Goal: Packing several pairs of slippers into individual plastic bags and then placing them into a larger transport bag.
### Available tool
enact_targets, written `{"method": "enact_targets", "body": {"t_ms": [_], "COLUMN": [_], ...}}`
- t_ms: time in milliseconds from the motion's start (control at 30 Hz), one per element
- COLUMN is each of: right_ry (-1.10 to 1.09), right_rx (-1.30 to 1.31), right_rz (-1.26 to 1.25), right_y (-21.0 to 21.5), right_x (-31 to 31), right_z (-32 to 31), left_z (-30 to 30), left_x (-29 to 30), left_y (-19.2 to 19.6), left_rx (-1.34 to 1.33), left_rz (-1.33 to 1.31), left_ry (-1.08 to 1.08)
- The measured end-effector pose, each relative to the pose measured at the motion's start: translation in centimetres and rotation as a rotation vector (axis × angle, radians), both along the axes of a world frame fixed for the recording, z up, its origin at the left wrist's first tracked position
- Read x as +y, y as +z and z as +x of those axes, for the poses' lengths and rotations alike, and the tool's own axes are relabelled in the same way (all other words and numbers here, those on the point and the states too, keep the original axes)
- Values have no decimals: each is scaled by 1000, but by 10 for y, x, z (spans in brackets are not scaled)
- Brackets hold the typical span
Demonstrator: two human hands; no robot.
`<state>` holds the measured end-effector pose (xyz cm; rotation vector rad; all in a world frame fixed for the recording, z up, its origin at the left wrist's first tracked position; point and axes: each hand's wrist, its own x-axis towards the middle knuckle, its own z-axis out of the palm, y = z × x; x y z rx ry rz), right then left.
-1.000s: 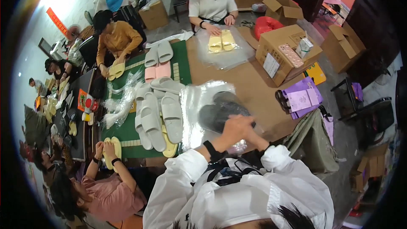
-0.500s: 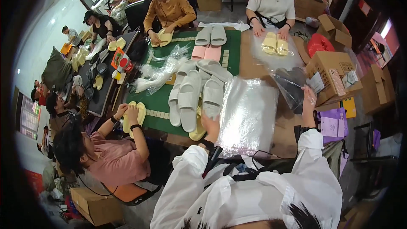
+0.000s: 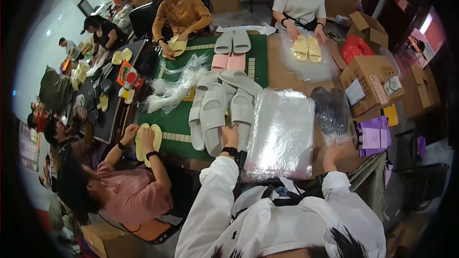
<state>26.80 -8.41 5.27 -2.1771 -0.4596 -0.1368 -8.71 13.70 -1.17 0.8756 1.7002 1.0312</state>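
Observation:
My left hand lies at the near end of a pile of pale grey slippers on the green mat; its fingers touch a slipper, but their grip is hidden. My right hand holds the near edge of a clear bag with a pair of dark slippers, lying on the brown table at my right. Between my hands lies a stack of clear plastic bags.
Across the table a person handles yellow slippers on plastic. Pink slippers, more grey slippers and crumpled bags lie on the mat. Open cardboard boxes and purple packets stand at right. A person at my left holds yellow slippers.
My right hand carried the bagged dark slippers from in front of me to the right and lowered them onto the table. My left hand has stayed by the grey slippers.

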Motion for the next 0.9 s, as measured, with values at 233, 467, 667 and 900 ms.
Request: {"method": "enact_targets", "body": {"t_ms": [233, 467, 667, 900], "right_ry": [300, 768, 637, 728], "right_rx": [259, 736, 679, 588], "right_rz": [-93, 321, 305, 48], "right_y": [-4, -7, 2, -28], "right_x": [-16, -11, -4, -3], "right_z": [-32, -86, -76, 1], "left_z": [33, 116, 182, 120], "left_x": [4, -62, -126, -147], "left_y": [89, 133, 95, 55], "left_rx": [380, 123, -248, 971], "left_rz": [432, 475, -39, 294], "left_ry": [72, -336, -679, -1618]}}
